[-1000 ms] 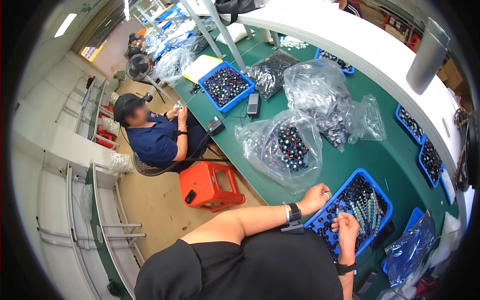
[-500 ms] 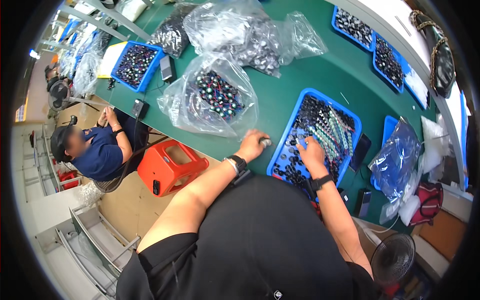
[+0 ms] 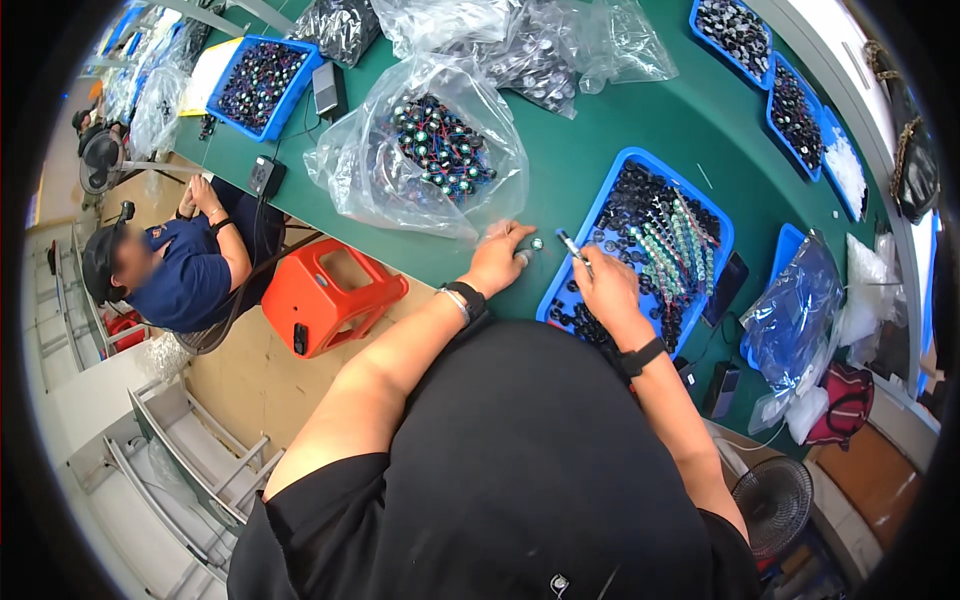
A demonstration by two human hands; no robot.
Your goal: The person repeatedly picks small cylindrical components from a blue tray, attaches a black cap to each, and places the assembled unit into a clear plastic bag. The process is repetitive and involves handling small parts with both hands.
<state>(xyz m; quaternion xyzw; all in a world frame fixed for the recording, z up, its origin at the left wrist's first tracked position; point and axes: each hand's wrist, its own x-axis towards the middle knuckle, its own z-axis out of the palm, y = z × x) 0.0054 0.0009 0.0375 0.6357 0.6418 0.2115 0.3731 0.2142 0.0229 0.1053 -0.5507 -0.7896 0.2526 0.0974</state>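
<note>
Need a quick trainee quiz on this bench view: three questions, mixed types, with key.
1. Which hand holds the slim pen-like tool?
2. True or false: pale strands lie together with loose dark parts in the nearest blue tray.
3. Fill in: the nearest clear bag lies on a ____ table.

Key: 1. The right hand. 2. True. 3. Green.

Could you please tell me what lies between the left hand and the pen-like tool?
The head view shows a small round piece between the left hand and the tool.
</note>
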